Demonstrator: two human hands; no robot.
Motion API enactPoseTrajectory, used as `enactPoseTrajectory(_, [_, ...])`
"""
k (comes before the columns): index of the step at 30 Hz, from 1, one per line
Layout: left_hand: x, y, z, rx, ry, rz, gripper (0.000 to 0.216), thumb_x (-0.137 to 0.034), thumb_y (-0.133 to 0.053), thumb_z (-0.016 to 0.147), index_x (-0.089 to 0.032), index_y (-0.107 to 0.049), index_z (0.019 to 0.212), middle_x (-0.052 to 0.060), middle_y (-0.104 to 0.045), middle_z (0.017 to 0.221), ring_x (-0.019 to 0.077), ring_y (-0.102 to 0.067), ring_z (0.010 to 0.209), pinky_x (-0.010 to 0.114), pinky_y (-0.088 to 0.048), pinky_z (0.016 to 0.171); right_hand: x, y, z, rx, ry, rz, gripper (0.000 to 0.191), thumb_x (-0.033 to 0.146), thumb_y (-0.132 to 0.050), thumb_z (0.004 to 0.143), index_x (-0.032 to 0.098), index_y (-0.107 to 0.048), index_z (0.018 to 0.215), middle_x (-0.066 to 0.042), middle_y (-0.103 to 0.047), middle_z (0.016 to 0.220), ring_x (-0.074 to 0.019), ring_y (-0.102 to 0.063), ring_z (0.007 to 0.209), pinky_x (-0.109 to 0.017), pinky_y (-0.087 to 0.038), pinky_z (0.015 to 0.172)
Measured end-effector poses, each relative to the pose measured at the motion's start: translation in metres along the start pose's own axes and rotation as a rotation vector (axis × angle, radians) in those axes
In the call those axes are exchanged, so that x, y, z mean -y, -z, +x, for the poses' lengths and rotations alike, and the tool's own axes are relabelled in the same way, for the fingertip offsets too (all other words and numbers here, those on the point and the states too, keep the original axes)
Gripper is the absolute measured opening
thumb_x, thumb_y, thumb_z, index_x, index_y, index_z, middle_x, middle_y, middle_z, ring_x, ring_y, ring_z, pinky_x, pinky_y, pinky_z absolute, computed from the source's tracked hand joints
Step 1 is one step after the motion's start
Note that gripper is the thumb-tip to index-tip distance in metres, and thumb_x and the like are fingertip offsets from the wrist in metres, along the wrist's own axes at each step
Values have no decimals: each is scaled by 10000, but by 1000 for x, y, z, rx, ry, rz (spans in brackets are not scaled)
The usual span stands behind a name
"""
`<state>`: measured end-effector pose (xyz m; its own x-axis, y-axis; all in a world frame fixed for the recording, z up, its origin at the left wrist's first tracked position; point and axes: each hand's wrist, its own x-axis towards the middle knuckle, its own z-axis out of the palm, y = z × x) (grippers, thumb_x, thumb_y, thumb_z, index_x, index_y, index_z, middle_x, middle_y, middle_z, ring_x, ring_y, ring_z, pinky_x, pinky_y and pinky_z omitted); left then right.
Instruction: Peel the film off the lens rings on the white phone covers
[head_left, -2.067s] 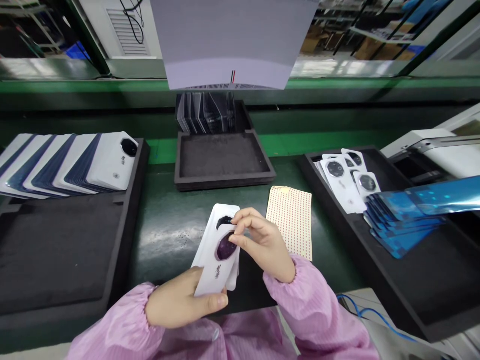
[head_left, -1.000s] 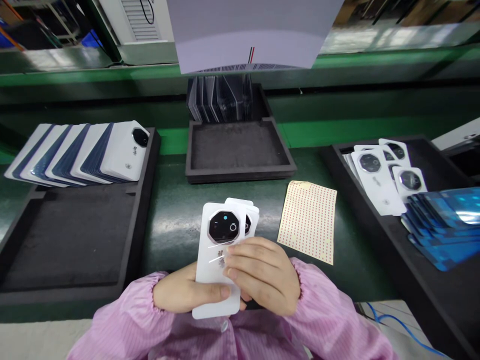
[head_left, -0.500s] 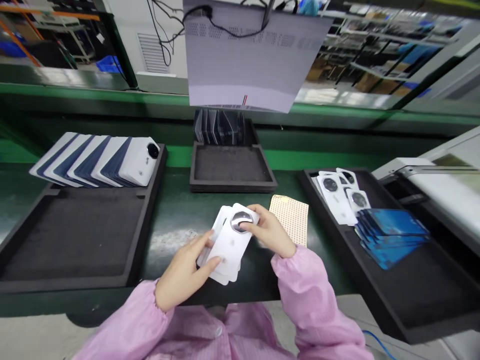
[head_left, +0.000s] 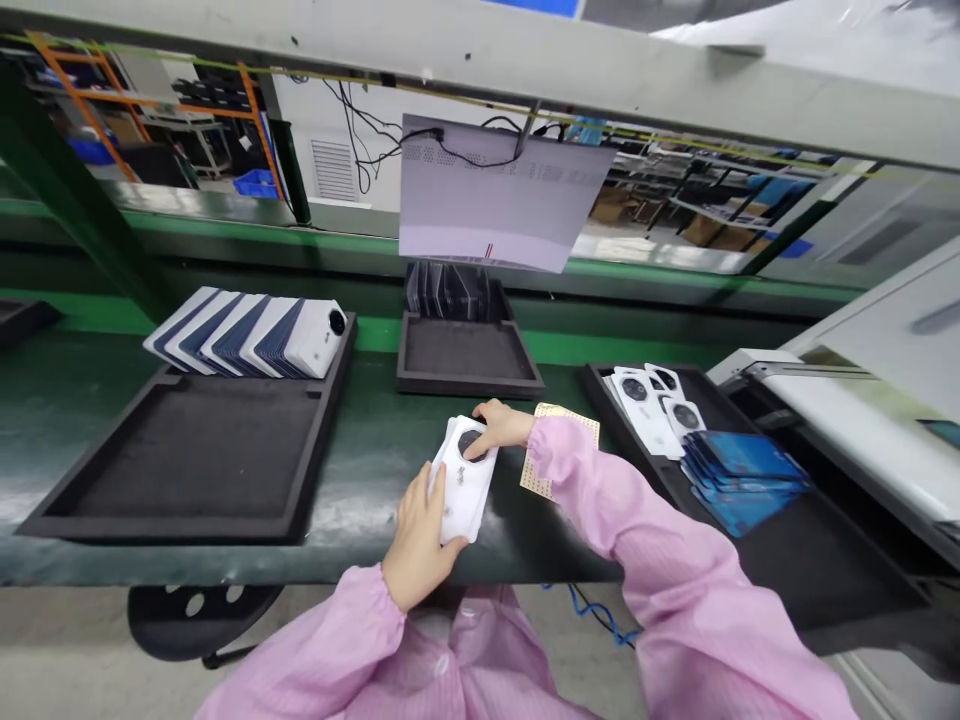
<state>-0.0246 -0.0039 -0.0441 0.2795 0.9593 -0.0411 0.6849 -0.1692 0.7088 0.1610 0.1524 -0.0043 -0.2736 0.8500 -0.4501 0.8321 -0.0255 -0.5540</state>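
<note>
A small stack of white phone back covers with a round dark camera ring is in front of me, over the green bench. My left hand grips its lower left side, with the thumb at the bottom edge and the fingers along the left edge. My right hand is closed on the top right corner, a finger or thumb lying over the camera ring. The covers lie nearly flush, with a lower one showing at the edges. Near my right wrist, a sheet of small dots is partly hidden by the sleeve.
A black tray at left bears a leaning row of white covers. A smaller tray at the back holds dark panels. The right tray carries white covers and blue-filmed pieces. A monitor hangs behind.
The fanned white covers have come closer into line with each other. My left hand has shifted along their lower left side. The head view has tilted upward.
</note>
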Motion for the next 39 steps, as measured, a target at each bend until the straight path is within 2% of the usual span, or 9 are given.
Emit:
enactPoseTrajectory(8, [-4,-6,-6,9,-26,-74,789,-120,-552,733,-128,-186,1432,199,-186,1497,290,-140,1401,469,-184,1122,10,2,8,224,-21,72,432,362,-837,420,155,-627,736,-30,-684,710,-217,-659,693,-258,-505,555])
enactPoseTrajectory(12, [-8,-12,-13,-29,-9,-102,843,-103,-566,700,-135,-161,1438,194,-159,1511,301,-130,1404,481,-198,1118,15,1,-5,247,75,102,378,340,-831,425,167,-624,691,-2,-678,673,-193,-649,646,-251,-496,560])
enactPoseTrajectory(14, [-7,-10,-13,-51,2,-112,935,-123,-619,659,-135,-114,1447,196,-187,1506,313,-163,1395,480,-232,1107,16,3,-17,185,150,107,401,314,-842,397,170,-611,692,12,-664,664,-190,-637,660,-248,-483,579])
enactPoseTrajectory(19, [-1,22,-8,-70,-21,-125,951,-154,-658,643,-177,-149,1446,118,-622,1152,276,-608,1028,418,-501,858,10,-5,-56,-79,299,171,489,354,-829,445,188,-544,805,22,-632,740,-197,-608,737,-272,-472,644])
enactPoseTrajectory(22, [-2,52,-7,-159,-91,-108,652,-110,-536,744,-230,-377,1365,88,-575,1217,248,-536,1122,417,-406,976,-2,-34,-71,-294,384,329,557,431,-802,519,209,-476,912,7,-615,858,-193,-601,798,-302,-488,719])
enactPoseTrajectory(26, [2,71,-6,-211,-146,-126,493,-116,-543,759,-271,-541,1227,46,-618,1032,234,-545,1027,425,-382,976,-16,-88,-73,-607,472,621,588,470,-801,532,226,-436,922,-12,-585,875,-219,-602,842,-380,-495,784])
enactPoseTrajectory(30, [17,54,-3,-277,-135,-217,592,-153,-621,725,-261,-448,1281,46,-582,1078,209,-549,1028,401,-388,975,-22,-111,-72,-527,489,607,566,426,-822,517,223,-468,910,-41,-605,979,-246,-584,1000,-424,-436,924])
enactPoseTrajectory(33, [29,38,0,-344,-86,-316,719,-243,-646,738,-238,-281,1357,80,-521,1169,204,-538,1083,393,-396,976,-25,-107,-74,-480,460,593,641,390,-829,509,226,-460,1007,-50,-603,1049,-236,-585,1000,-414,-439,922])
enactPoseTrajectory(39, [35,29,-3,-345,-36,-396,741,-264,-631,752,-217,-212,1361,78,-536,1135,194,-541,1075,378,-401,964,-26,-102,-80,-414,448,575,538,366,-760,617,222,-439,1025,-62,-602,1069,-224,-590,993,-390,-441,919])
